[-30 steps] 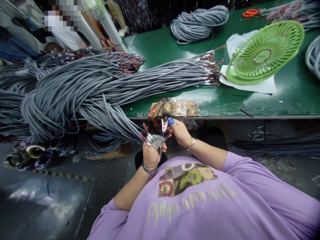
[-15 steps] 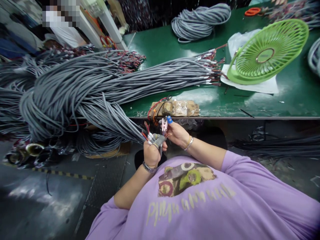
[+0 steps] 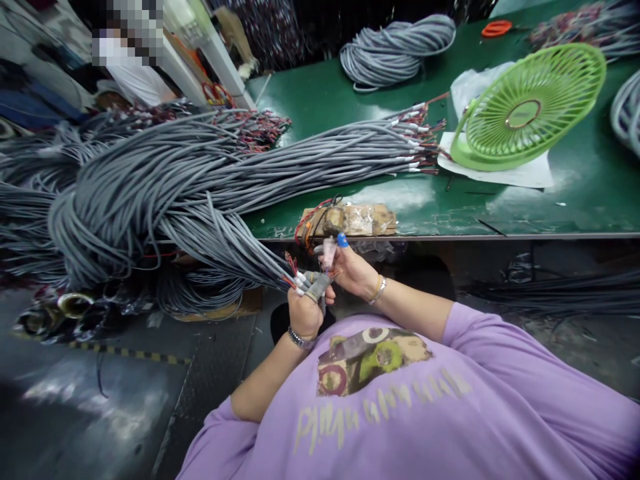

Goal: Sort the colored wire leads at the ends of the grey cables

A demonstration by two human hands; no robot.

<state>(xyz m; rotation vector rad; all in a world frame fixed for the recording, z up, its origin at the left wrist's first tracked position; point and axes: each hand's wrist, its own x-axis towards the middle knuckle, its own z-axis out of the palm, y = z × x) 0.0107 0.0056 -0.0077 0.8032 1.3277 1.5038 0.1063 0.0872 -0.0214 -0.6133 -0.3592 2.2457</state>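
My left hand [image 3: 306,315] is closed around the ends of a bundle of grey cables [image 3: 240,243], below the front edge of the table. White sleeves and bare red and copper wire ends [image 3: 291,263] stick out above its fingers. A grey wrap [image 3: 319,288] covers a digit there. My right hand [image 3: 356,272], with a blue cover [image 3: 342,240] on its thumb, is closed close beside the left. In its grip is a small pale pink two-armed tool [image 3: 329,252], blurred, its exact kind unclear. Thin copper strands show between the hands.
Long grey cables [image 3: 320,157] lie across the green table [image 3: 430,200]. A wooden block [image 3: 370,219] with wires sits at its front edge. A green fan [image 3: 530,113] stands on white paper to the right. Behind are a cable coil [image 3: 395,50] and a person in white [image 3: 133,70].
The pink tool's two arms looked apart before; now they appear closer together and blurred. Both hands stay at nearly the same place. The whole view has shifted slightly.
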